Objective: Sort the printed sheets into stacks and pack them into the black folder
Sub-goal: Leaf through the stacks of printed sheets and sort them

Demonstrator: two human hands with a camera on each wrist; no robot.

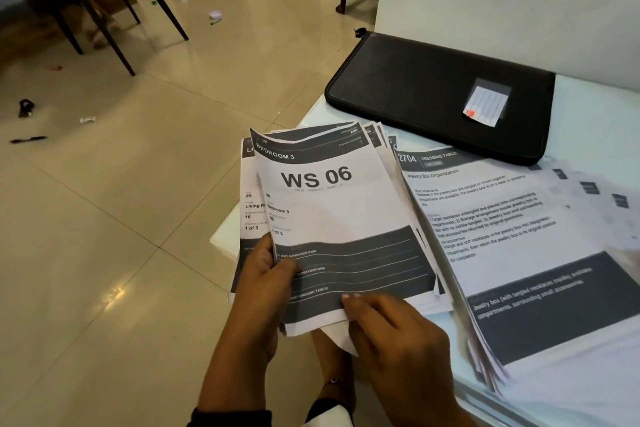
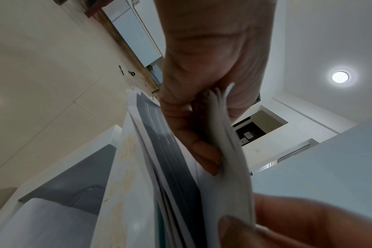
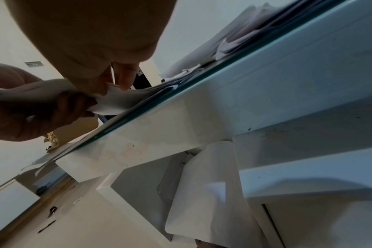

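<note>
A bundle of printed sheets [image 1: 332, 218], topped by a page reading "WS 06 Bedroom 3", juts over the table's left corner. My left hand [image 1: 270, 274] grips its lower left edge, thumb on top. From the right, my right hand [image 1: 377, 315] pinches the bundle's bottom edge, fingertips on the dark band. In the left wrist view the left hand [image 2: 204, 127] curls round the paper edges [image 2: 225, 139]. The right wrist view shows my right hand [image 3: 115, 82] pinching the sheets [image 3: 125, 99]. A second spread pile [image 1: 519, 253] headed "Dressing Table" lies at the right. The shut black folder [image 1: 440, 94] lies behind.
The white glass-topped table [image 1: 588, 107] stands against a white wall. To the left is tiled floor [image 1: 121, 218] with scattered litter, a black pen [image 1: 27, 140] and dark chair legs [image 1: 114, 10]. Below the tabletop hang white drawers [image 3: 308, 167].
</note>
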